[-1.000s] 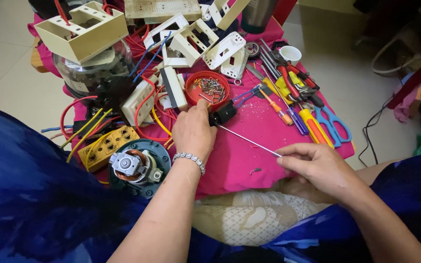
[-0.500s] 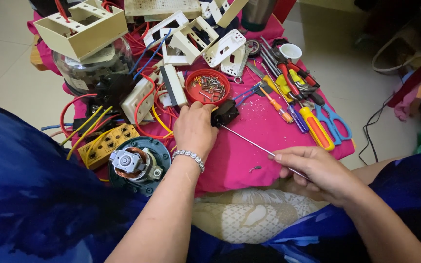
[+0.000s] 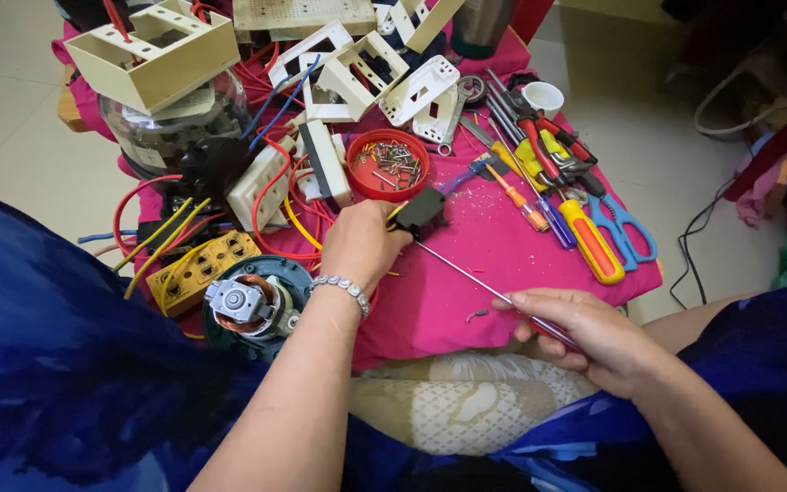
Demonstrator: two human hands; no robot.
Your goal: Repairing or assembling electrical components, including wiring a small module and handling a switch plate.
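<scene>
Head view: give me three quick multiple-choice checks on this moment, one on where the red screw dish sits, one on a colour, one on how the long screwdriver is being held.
1. Where is the red dish of screws relative to the left hand?
A. Beyond it, farther up the table
B. Under the wrist
C. On the floor

2. What colour is the cloth on the table?
A. Green
B. Pink
C. White

3. How is the long screwdriver held?
A. Lying loose, untouched
C. Upright in the dish
B. Gripped in the right hand, tip at the small black part that the left hand holds

Answers: 1 A, the dish lies just past the knuckles. 2 B, bright pink shows under the tools. 3 B, the shaft slants from the right hand's fingers up to the black part.
</scene>
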